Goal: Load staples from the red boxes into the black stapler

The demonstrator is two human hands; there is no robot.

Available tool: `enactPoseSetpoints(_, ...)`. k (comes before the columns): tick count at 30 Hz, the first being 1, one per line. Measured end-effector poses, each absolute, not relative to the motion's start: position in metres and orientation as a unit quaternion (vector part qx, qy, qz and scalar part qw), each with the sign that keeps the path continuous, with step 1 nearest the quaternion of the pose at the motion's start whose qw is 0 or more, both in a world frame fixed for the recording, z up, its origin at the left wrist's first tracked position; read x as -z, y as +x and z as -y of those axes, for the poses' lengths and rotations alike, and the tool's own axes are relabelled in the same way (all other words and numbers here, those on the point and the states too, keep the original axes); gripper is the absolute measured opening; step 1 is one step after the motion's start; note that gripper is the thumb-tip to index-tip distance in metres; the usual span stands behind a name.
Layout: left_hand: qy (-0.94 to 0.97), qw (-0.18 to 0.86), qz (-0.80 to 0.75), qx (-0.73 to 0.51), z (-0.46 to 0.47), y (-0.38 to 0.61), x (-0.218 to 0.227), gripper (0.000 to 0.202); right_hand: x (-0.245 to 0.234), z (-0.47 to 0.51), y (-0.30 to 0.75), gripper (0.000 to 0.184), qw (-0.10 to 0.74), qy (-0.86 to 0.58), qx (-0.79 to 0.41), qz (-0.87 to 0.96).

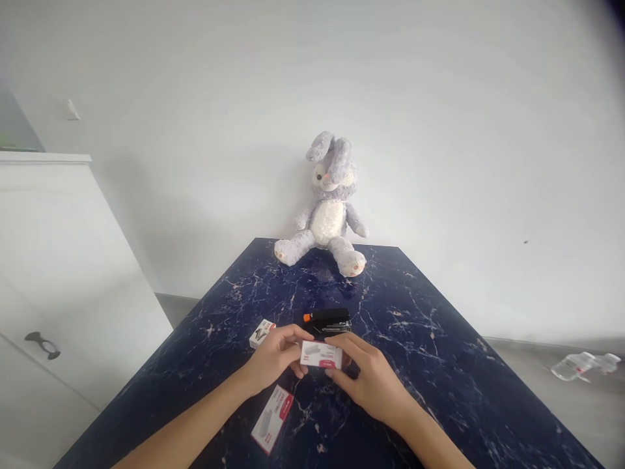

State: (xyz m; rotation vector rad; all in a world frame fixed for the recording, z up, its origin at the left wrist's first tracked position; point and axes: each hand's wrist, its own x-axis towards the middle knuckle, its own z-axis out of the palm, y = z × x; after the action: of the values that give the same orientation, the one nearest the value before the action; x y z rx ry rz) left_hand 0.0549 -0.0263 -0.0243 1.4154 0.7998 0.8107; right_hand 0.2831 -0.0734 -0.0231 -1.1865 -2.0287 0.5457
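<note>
Between my two hands is a small white and red staple box [319, 355], its printed face turned up toward me. My left hand [273, 358] grips its left end, with thumb and fingers closed on it. The right end is pinched by my right hand [368, 371]. Just beyond the box lies a black stapler [327, 319] with an orange tip at its left. Beside my left hand, a small white box [262, 332] with a dark picture sits partly behind the fingers. Nearer me, a second white and red staple box [272, 419] lies at a slant on the table.
The dark blue marble-patterned table [405, 312] narrows toward the wall. A grey plush rabbit [329, 215] sits at its far edge. A white cabinet [63, 260] with a dark handle stands at the left. Clear plastic bottles [576, 366] lie on the floor at the right.
</note>
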Motion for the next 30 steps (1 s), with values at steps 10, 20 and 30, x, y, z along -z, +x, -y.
enactPoseSetpoints(10,0.451,0.680,-0.344,-0.465,0.024,0.056,0.024,0.015,0.023,0.076,0.278,0.042,0.348,-0.501,-0.222,0.761)
enactPoseSetpoints(20,0.407,0.707,-0.333,-0.472,0.021,0.055,0.027,0.017,0.009,0.082,0.277,0.025,0.308,-0.456,-0.207,0.809)
enactPoseSetpoints(30,0.432,0.642,-0.376,-0.510,0.026,0.061,0.027,0.016,0.014,0.083,0.275,0.033,0.280,-0.501,-0.140,0.807)
